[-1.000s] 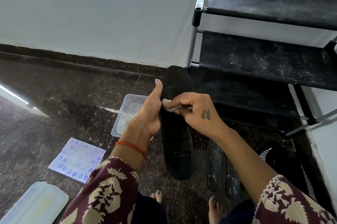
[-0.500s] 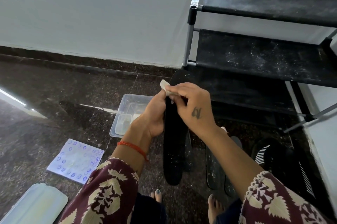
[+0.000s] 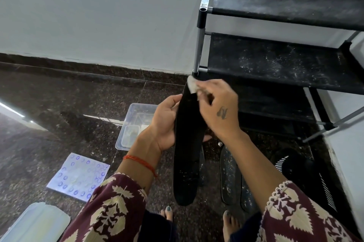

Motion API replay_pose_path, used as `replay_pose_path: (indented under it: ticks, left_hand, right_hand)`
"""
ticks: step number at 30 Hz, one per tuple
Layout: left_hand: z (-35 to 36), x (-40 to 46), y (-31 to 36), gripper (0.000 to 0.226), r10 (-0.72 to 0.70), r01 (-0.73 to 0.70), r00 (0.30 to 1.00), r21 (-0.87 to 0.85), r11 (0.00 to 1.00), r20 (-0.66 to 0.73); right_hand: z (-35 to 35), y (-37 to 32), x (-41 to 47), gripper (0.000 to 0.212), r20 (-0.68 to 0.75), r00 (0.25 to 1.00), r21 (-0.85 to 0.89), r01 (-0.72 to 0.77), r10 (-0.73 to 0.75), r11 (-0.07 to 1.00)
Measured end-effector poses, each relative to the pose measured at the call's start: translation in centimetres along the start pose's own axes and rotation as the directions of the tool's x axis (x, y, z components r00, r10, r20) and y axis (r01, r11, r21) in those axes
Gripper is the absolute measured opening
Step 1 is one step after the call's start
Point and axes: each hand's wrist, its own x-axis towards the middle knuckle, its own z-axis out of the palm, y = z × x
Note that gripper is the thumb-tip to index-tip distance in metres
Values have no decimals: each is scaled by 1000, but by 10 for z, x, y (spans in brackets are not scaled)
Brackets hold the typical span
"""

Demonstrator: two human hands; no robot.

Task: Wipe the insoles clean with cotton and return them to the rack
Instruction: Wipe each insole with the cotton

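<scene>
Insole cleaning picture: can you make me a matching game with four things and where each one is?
Things:
1. cotton pad
2. black insole
3. clear plastic tub
4. red thread bracelet

Places:
A. on the floor, left of the hands
B. round the left wrist
C. pinched in the right hand, at the insole's top end
D. held upright in the left hand

Pairs: 1-C, 2-D, 3-A, 4-B
</scene>
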Motion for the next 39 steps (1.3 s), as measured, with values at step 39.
replay_pose_path:
  ticks: [39]
  left_hand:
    - [-2,2,1,92,-92,95,992,28,995,-82]
  right_hand:
    - [7,-3,-4,25,31,998,-4,63,-63,998]
